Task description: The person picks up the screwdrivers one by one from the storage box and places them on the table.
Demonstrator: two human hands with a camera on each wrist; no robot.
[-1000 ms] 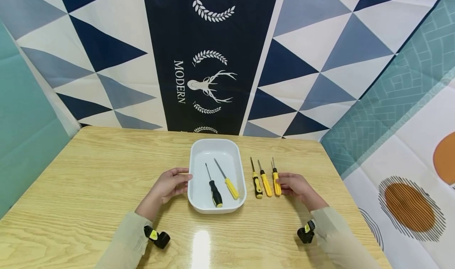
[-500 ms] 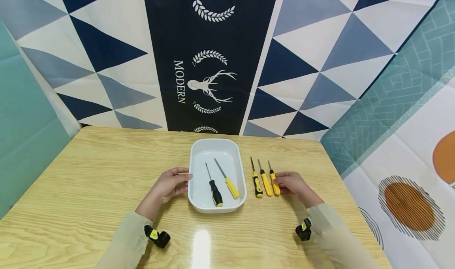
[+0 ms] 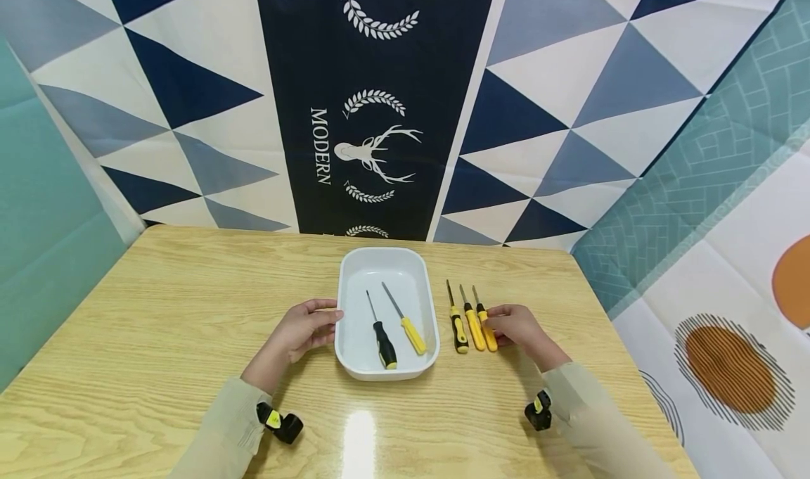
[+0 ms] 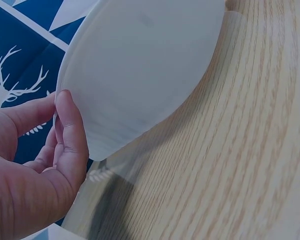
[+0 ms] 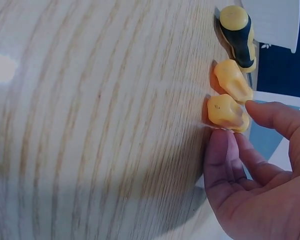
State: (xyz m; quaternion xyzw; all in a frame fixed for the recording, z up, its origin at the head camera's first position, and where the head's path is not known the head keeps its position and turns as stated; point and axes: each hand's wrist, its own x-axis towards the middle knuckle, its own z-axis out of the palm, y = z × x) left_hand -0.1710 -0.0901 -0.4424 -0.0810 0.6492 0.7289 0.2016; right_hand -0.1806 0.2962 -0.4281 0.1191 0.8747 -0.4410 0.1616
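Observation:
A white tray (image 3: 386,261) stands mid-table in the head view. Inside lie a black-handled screwdriver (image 3: 384,345) and a yellow-handled screwdriver (image 3: 413,335). My left hand (image 3: 309,328) grips the tray's left side, thumb at the rim and fingers against the outer wall. Right of the tray, three screwdrivers lie side by side. The rightmost, a yellow screwdriver (image 3: 489,337), is held between thumb and fingers of my right hand (image 3: 519,328). Beside it are another yellow screwdriver (image 3: 474,330) and a yellow-and-black screwdriver (image 3: 458,331). The right wrist view shows their handle ends.
The wooden table (image 3: 190,310) extends left and in front of the tray. A patterned cloth wall (image 3: 373,113) rises behind its back edge, with more cloth at both sides. Each sleeve carries a small black wrist camera (image 3: 287,426).
My right hand has moved left with the rightmost screwdriver, bringing it close alongside the middle one. It has also tilted slightly. The left hand and tray have stayed put.

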